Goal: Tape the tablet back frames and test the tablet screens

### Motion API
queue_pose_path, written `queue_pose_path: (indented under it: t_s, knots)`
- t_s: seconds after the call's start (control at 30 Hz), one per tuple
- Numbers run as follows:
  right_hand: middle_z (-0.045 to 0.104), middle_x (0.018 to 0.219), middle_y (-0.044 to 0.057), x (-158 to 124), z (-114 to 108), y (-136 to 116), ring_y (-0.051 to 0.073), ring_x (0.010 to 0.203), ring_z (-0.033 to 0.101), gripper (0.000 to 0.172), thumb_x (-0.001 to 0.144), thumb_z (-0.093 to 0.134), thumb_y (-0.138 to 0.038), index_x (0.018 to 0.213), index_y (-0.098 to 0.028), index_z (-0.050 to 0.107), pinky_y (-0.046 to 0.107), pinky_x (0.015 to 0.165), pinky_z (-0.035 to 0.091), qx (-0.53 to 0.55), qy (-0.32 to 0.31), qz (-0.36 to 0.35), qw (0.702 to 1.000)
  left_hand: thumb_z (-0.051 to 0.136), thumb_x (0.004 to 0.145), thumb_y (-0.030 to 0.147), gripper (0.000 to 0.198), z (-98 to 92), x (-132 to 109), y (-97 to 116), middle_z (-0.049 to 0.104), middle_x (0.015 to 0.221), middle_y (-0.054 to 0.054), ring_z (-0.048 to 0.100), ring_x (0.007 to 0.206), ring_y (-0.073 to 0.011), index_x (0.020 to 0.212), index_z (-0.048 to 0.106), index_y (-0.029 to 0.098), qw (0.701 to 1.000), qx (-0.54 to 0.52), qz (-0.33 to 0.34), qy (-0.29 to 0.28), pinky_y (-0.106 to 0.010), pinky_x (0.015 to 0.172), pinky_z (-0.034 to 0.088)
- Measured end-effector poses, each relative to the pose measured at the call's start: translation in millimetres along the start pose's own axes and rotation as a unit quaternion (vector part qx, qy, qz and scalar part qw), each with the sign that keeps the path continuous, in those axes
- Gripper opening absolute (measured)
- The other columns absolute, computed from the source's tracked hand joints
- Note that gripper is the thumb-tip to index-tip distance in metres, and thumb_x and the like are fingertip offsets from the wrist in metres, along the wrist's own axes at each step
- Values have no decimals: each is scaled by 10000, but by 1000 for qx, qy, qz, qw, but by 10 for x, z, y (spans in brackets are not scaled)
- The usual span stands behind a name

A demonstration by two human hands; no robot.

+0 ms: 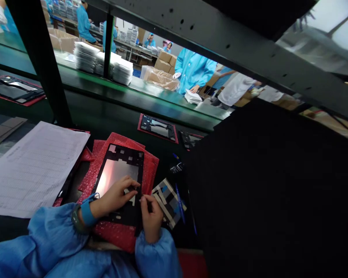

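A black tablet-like panel (127, 211) with a shiny silver centre lies on red bubble wrap (116, 234) in front of me. Over the panel's right part is my left hand (116, 196), its thumb and index finger bent towards each other with a small gap; whether a tiny part sits there is too small to tell. My right hand (152, 216) is at the panel's right edge, thumb and index finger pinched together on something too small to make out. A blue band and a dark band circle my left wrist.
Printed sheets (34, 170) lie at left. Right of the panel are a taped card (169, 202) and a blue pen (180, 204). More panels (158, 127) rest behind. A large black surface (272, 193) fills the right; a metal beam crosses above. People in blue work beyond.
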State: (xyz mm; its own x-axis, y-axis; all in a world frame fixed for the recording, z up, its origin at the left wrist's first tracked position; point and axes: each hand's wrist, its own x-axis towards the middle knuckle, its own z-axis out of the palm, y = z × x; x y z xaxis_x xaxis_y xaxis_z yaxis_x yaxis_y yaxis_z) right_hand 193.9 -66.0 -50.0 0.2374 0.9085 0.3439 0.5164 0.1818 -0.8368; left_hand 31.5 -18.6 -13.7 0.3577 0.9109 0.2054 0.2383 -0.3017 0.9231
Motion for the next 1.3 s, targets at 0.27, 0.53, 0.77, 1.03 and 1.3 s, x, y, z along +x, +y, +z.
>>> queue_pose_path:
  t_s: [0.27,0.53,0.77,1.03,1.3]
  knots:
    - [659,667,15,-3,8,-34,136,614,616,205,849,536,-337,774,-182,646,236,587,496,7,4,-3,1000,538,870,188,105,7,-15,-11,593,844,-22,576,800,-141,913,633,180,1000,13,3,-6,-264,733,475]
    - [638,646,1,-7,2,-53,120,584,594,191,858,529,-317,760,-182,621,220,560,474,-4,7,-19,1000,522,877,192,116,-12,-18,-3,594,848,-16,585,810,-142,918,630,190,999,41,14,-16,-270,748,486]
    - [639,642,2,-10,-1,-58,115,574,591,179,855,531,-296,753,-179,621,214,557,473,-18,18,-40,999,515,888,208,148,-13,-30,-8,585,865,-17,591,800,-137,941,653,204,996,74,29,-45,-260,740,493]
    - [640,640,-5,-6,3,-49,110,563,589,167,857,529,-283,768,-180,624,208,549,472,-24,17,-49,998,528,870,183,171,-8,-35,-23,560,838,-17,574,774,-137,965,669,197,990,121,42,-62,-250,697,478]
    - [650,678,3,-5,-3,-48,118,613,604,160,859,530,-279,775,-184,627,220,592,482,-23,-3,-59,998,536,846,152,147,3,-38,13,546,789,-11,540,698,-129,904,668,179,984,159,50,-58,-238,629,449]
